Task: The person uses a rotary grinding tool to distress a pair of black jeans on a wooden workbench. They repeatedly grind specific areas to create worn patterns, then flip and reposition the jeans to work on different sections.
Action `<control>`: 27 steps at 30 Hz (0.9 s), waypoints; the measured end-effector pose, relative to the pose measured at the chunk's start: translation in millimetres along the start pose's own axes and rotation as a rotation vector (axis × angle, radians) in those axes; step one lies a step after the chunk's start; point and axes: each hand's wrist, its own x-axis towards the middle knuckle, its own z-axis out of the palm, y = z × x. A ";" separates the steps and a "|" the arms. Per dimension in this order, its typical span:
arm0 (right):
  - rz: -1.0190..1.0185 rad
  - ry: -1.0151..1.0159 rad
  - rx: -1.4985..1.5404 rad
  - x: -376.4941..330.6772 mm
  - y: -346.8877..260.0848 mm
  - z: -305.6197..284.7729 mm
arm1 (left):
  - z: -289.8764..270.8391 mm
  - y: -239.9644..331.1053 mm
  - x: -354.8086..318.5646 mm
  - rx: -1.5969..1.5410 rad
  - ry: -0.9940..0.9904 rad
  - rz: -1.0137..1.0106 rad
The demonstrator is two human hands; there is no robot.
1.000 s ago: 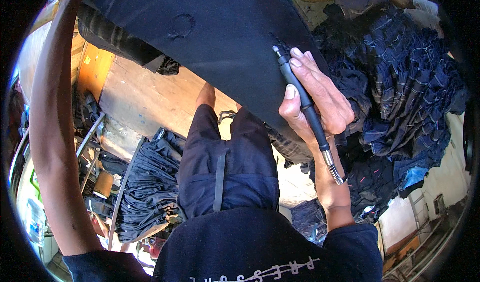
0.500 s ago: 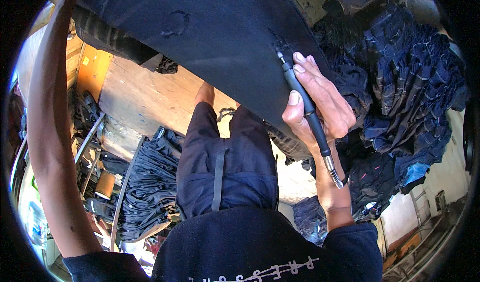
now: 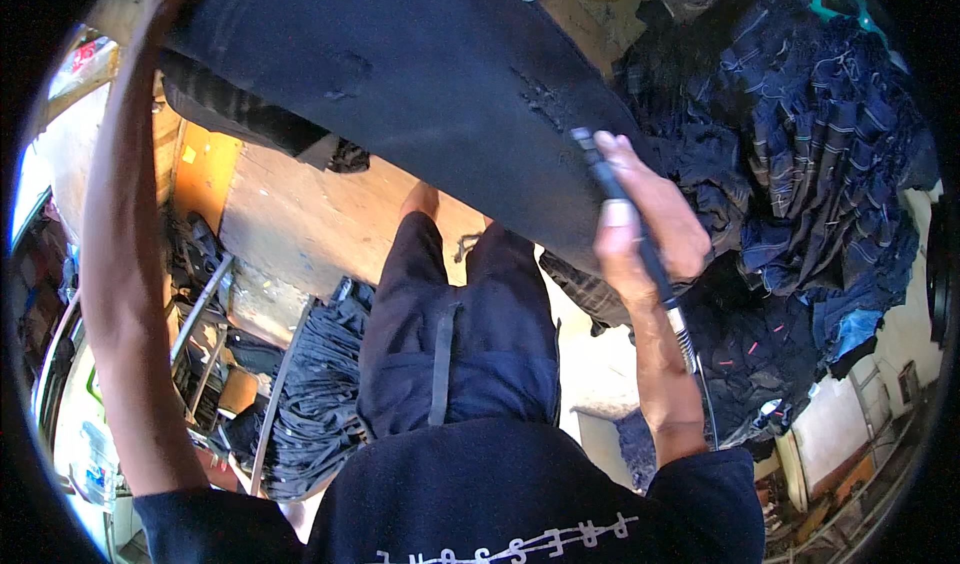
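My right hand (image 3: pixel 655 224) is closed around a black rotary tool handpiece (image 3: pixel 630 202), which trails a silver spring sleeve toward my forearm. The tool's tip is blurred and sits just below a frayed, worn streak (image 3: pixel 543 102) in the dark cloth (image 3: pixel 430 94); whether they touch, I cannot tell. This cloth, perhaps part of a garment, stretches across the top of the view. A second scuffed spot (image 3: pixel 348 76) shows on its left part. My left forearm reaches up along the left side, and its hand lies beyond the top edge.
Heaped dark garments (image 3: pixel 810 154) with pale stitching lie at the right. A stack of folded dark cloth (image 3: pixel 318 394) rests at the lower left beside metal bars (image 3: pixel 205 299). Wooden boards (image 3: pixel 300 214) lie under the cloth, near my legs.
My right hand and the tool have shifted slightly down and right, away from the streak. The streak looks longer and more frayed. The cloth and view have shifted a little.
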 end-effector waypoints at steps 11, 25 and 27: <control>0.492 0.535 -0.045 -95.1 -41.9 -64.0 | -135.5 28.6 -125.1 0.390 -0.318 -0.506; 0.560 0.507 -0.167 -149.0 -14.8 -92.4 | -147.9 132.8 -105.9 -0.047 -0.382 -0.307; 0.626 0.566 -0.222 -189.9 -4.0 -122.7 | -126.4 148.5 -99.2 0.241 -0.630 -0.239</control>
